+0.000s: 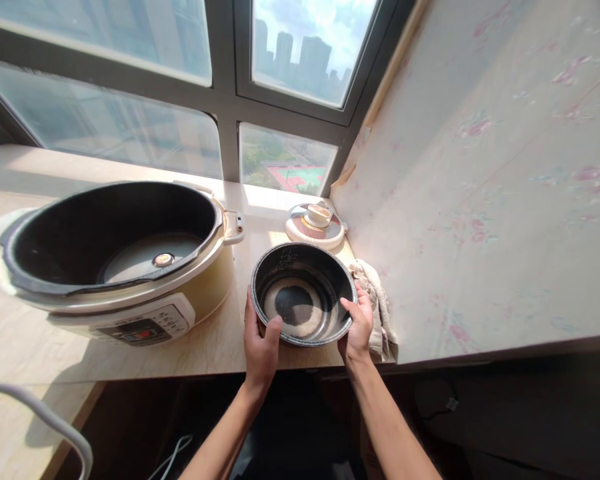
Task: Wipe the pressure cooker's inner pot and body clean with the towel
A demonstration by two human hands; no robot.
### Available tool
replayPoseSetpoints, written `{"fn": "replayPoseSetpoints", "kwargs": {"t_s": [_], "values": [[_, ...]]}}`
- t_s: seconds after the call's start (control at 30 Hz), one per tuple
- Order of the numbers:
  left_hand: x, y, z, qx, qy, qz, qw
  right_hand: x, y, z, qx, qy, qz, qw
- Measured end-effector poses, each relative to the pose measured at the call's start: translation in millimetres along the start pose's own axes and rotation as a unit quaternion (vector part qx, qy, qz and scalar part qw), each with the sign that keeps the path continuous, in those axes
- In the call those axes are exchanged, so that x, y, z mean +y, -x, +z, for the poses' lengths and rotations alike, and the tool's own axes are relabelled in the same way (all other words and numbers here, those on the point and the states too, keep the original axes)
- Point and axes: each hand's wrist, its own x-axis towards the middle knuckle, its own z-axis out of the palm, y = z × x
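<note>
A round black inner pot [305, 257] is held between both hands, tilted a little toward me, above the front of the ledge. At its bottom a pale ring surrounds a dark middle; whether this is grain or residue I cannot tell. My left hand [263, 350] grips the left side, thumb over the rim. On the right side, my right hand [359, 327] is closed on the rim, thumb inside. To the left stands a white electric cooker [215, 287], lidless, with a round heating plate [130, 260] showing inside.
Behind the pot lies a glass lid [315, 233] with a pale knob. A crumpled cloth [380, 320] rests by the flowered wall [480, 200]. A window [225, 100] backs the marbled ledge [220, 350]. A grey hose [45, 413] curves at lower left.
</note>
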Motion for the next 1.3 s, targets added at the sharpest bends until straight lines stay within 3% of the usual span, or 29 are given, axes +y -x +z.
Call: {"fn": "replayPoseSetpoints", "kwargs": {"t_s": [0.37, 0.5, 0.57, 0.63, 0.7, 0.77, 0.87, 0.93, 1.03, 1.1, 1.3], "values": [[-2.2, 0.1, 4.0, 0.04, -0.018, 0.025, 0.999, 4.2, -4.4, -4.9, -0.031, 0.049, -0.014, 0.998], [-4.7, -1.5, 1.5, 0.044, -0.034, 0.027, 0.998, -4.2, -13.2, -22.1, -0.084, 0.119, -0.003, 0.989], [-4.3, -3.2, -2.0, 0.023, -0.039, 0.025, 0.999, -14.1, -22.6, -37.2, -0.083, 0.187, -0.067, 0.977], [-3.2, -4.5, -5.4, 0.005, -0.047, 0.027, 0.999, -25.9, -35.1, -54.2, -0.079, 0.314, -0.186, 0.928], [-2.4, -4.6, -7.3, -0.001, -0.054, 0.029, 0.998, -34.8, -49.4, -70.0, -0.111, 0.477, -0.273, 0.828], [-2.4, -3.9, -7.7, -0.001, -0.055, 0.029, 0.998, -35.5, -62.9, -81.7, -0.16, 0.602, -0.262, 0.737], [-3.7, -3.1, -7.5, 0.002, -0.054, 0.03, 0.998, -20.3, -75.8, -88.9, -0.199, 0.706, -0.183, 0.655], [-4.4, -3.5, -8.6, -0.004, -0.052, 0.03, 0.998, -6.0, -77.5, -87.2, -0.197, 0.72, -0.166, 0.644], [-4.9, -4.7, -12.1, -0.027, -0.044, 0.018, 0.998, 7.6, -73.6, -78.9, -0.146, 0.704, -0.173, 0.673], [-4.9, -5.4, -14.8, -0.036, -0.042, 0.007, 0.998, 7.6, -71.3, -72.4, -0.123, 0.711, -0.184, 0.667], [0.5, -5.9, -19.8, -0.059, -0.057, -0.009, 0.997, -12.5, -81.6, -66.7, -0.109, 0.79, -0.197, 0.571]]}}
